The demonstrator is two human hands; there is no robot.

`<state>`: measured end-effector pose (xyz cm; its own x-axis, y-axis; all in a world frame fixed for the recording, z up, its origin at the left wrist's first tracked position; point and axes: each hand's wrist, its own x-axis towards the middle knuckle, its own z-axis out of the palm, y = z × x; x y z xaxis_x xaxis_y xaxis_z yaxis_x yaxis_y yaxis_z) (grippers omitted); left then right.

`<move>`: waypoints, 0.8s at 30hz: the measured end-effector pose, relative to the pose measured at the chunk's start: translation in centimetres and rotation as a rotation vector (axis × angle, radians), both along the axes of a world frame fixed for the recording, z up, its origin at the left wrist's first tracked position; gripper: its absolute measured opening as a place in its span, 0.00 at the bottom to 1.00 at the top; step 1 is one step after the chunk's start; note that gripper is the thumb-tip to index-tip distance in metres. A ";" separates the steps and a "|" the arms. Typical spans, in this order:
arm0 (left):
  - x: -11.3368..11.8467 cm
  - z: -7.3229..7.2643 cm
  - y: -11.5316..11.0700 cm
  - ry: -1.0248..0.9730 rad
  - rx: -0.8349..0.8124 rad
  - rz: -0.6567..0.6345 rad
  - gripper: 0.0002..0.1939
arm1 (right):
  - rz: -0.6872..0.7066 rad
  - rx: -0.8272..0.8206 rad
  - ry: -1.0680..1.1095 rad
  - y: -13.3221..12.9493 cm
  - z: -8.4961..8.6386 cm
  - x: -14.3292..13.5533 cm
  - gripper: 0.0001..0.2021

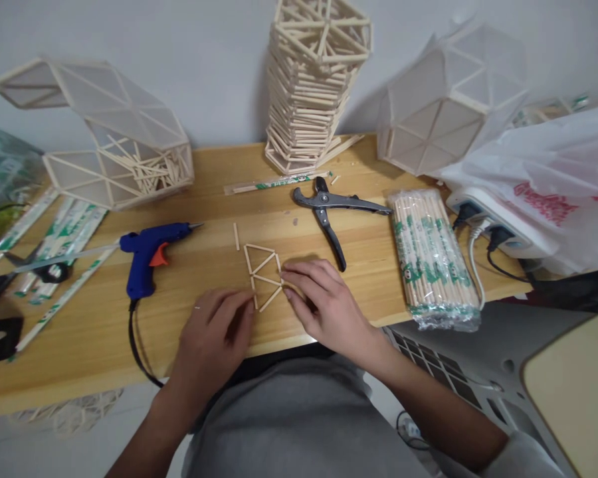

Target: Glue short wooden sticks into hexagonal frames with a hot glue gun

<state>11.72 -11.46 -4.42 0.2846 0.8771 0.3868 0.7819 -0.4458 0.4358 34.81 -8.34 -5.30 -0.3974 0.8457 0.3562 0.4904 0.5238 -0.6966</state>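
While at opposite sides of the stick frame (268,280), both hands (215,328) (326,302) palm-down with fingers bent, any pinch unclear.

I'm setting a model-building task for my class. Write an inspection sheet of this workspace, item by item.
Surface: wooden tabletop, laid with sticks and tools.
Job's things: flat stick figure of triangles between the hands; loose stick beyond its upper left; blue glue gun; black cutter.
Clutter: wrapped sticks at left; bagged sticks at right.
Hands: left hand at the figure's lower left, right hand at its right side; grip unclear.
Cables: glue gun cord crosses the front edge; plugs fill part of a power strip.
Surroundings: stick tower and two panelled frames near the wall.
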 end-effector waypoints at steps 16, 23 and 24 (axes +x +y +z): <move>-1.8 -0.5 -0.2 0.026 -0.031 -0.102 0.11 | 0.119 -0.034 -0.155 0.1 1.0 -1.7 0.16; -2.0 -0.5 -0.2 0.013 -0.041 -0.110 0.11 | 0.117 -0.025 -0.155 0.1 0.8 -1.8 0.12; -2.1 -0.6 -0.2 0.012 -0.042 -0.110 0.11 | 0.117 -0.024 -0.154 0.1 0.8 -1.8 0.12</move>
